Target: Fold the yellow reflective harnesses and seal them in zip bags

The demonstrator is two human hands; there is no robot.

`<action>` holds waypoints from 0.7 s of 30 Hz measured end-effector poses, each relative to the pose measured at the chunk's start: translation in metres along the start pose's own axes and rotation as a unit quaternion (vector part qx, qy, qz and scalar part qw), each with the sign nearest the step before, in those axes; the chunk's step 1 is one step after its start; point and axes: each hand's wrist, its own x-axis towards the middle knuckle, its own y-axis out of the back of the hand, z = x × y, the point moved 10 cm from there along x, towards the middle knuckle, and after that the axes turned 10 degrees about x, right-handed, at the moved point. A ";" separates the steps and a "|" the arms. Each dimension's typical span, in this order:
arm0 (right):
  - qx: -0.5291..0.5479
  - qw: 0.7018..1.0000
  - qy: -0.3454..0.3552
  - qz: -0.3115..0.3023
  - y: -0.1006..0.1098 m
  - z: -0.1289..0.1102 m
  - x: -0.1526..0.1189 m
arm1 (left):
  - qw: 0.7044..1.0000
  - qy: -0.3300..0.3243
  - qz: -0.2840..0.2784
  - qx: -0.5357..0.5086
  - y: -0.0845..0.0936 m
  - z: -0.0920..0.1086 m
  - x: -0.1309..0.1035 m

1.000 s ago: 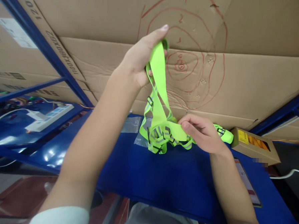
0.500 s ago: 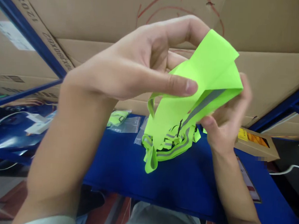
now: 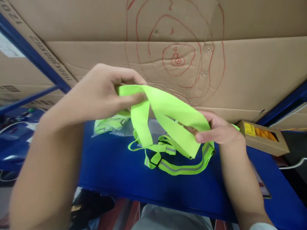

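Neon strap [image 3: 179, 113] is up in both hands over the blue tabletop [image 3: 109, 171]. Left hand [image 3: 110, 92] pinches one end, thumb on the near face; right hand [image 3: 217, 130] pinches the other, thumb toward the wearer. Grey-striped loops with black buckles droop below; can't tell if they touch the surface. Writing: cardboard sheet [image 3: 258, 79] behind has red marker rings with a 2, a 1 and what looks like a 4 near the center. Printed strip at left reads "120X" and "1100X3...", rest soft. White label [image 3: 8, 44] and yellow label [image 3: 250, 129] on the brown box [image 3: 265, 148] are too blurred to read. Edges: lowest loop sits back from the front edge, blue surface between. Cardboard bounds the rear, angled blue posts [image 3: 25, 50] both sides. Bagged green strap [image 3: 108, 124] near left wrist; flat device [image 3: 261, 186] just beside right forearm.
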 end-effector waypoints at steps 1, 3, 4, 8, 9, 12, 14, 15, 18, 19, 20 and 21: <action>-0.004 0.999 -0.015 -0.029 -0.007 0.003 0.002 | 0.999 0.021 -0.007 -0.045 -0.003 -0.008 0.000; -0.019 0.995 -0.044 -0.082 -0.020 0.011 0.005 | 0.987 0.062 -0.047 -0.140 -0.012 -0.021 0.000; -0.036 0.993 -0.057 -0.097 -0.024 0.015 0.006 | 0.978 0.079 -0.077 -0.177 -0.018 -0.025 -0.001; -0.152 0.985 -0.047 -0.072 -0.022 0.015 0.012 | 0.955 0.144 -0.164 -0.201 -0.034 -0.037 -0.002; -0.189 0.980 -0.035 -0.054 -0.020 0.013 0.013 | 0.957 0.157 -0.164 -0.180 -0.034 -0.039 -0.001; -0.270 0.963 -0.009 -0.013 -0.020 0.008 0.016 | 0.977 0.156 -0.125 -0.075 -0.026 -0.034 0.006; -0.264 0.964 0.006 -0.005 -0.028 0.006 0.018 | 0.990 0.122 -0.067 0.021 -0.017 -0.017 0.011; -0.248 0.969 0.018 0.000 -0.032 0.005 0.019 | 0.991 0.102 -0.040 0.073 -0.013 -0.006 0.013; -0.196 0.978 0.055 0.052 -0.039 -0.001 0.021 | 0.973 0.078 0.019 0.214 -0.007 0.025 0.014; -0.183 0.978 0.062 0.078 -0.039 -0.001 0.021 | 0.964 0.089 0.025 0.249 -0.007 0.031 0.013; -0.173 0.977 0.065 0.105 -0.039 -0.002 0.020 | 0.955 0.103 0.026 0.276 -0.007 0.034 0.012; -0.168 0.974 0.069 0.132 -0.038 -0.002 0.019 | 0.948 0.114 0.026 0.295 -0.006 0.038 0.012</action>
